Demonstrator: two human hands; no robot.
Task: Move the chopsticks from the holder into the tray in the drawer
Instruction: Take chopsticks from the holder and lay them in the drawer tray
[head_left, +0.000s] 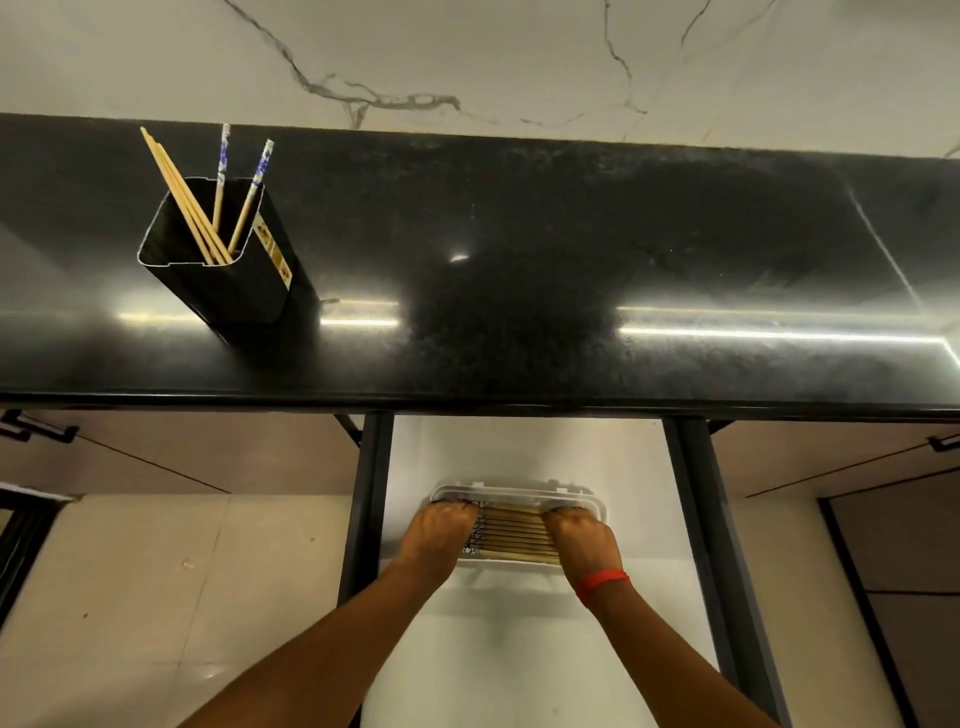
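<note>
A black holder (228, 270) stands on the dark counter at the left with several chopsticks (192, 208) leaning in it, some plain wood, two with blue-patterned tops. Below the counter an open drawer (519, 649) holds a white tray (519, 491). Several wooden chopsticks (511, 535) lie side by side across the tray. My left hand (439, 532) rests on their left ends and my right hand (582, 540) on their right ends, fingers curled down into the tray. The fingertips are hidden, so I cannot tell if they grip the sticks.
The black stone counter (571, 260) spans the view, backed by a marble wall (519, 52). Dark drawer rails (369, 499) flank the white drawer floor. Closed cabinet fronts sit left and right; pale floor tiles (156, 597) lie below left.
</note>
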